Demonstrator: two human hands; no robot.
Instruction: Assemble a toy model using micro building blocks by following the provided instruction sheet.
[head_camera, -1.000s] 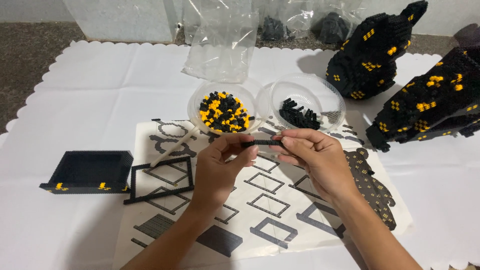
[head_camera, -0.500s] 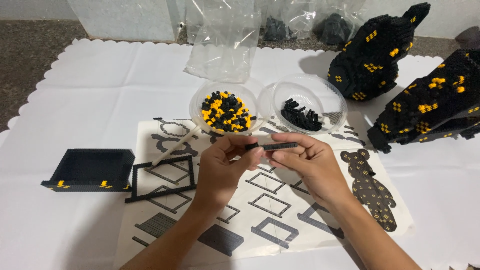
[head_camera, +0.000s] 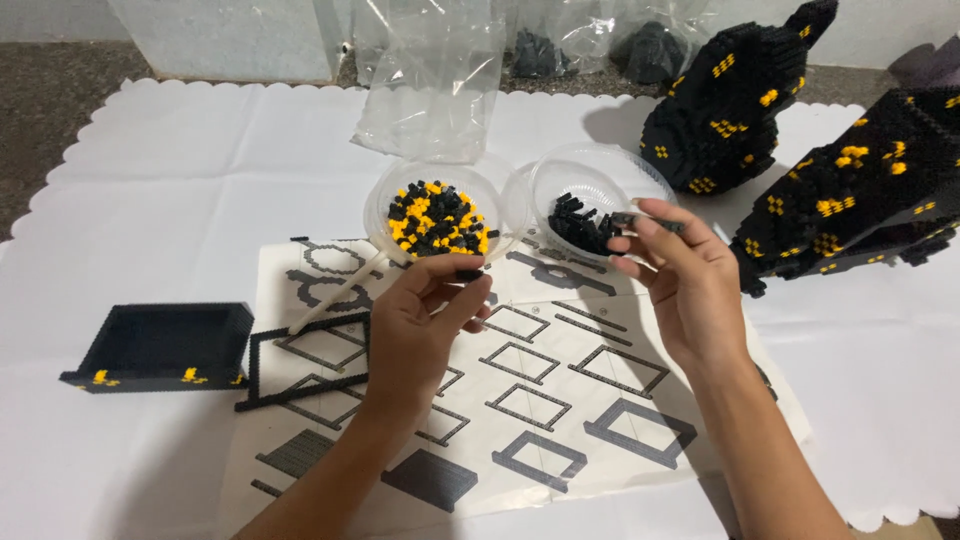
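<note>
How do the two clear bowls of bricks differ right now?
The left bowl holds mixed black and yellow bricks, heaped fairly full; the right bowl holds only black ones, a smaller pile. The left hand is just below the left bowl; the right hand reaches over the right bowl's rim. Both are round, clear plastic, side by side.

Black block model (head_camera: 860, 200) cut off at right edge (forearms too), bag contents (head_camera: 650, 45) blurred

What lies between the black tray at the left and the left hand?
In the head view, a thin black brick frame lies on the instruction sheet between the black tray and left hand.
</note>
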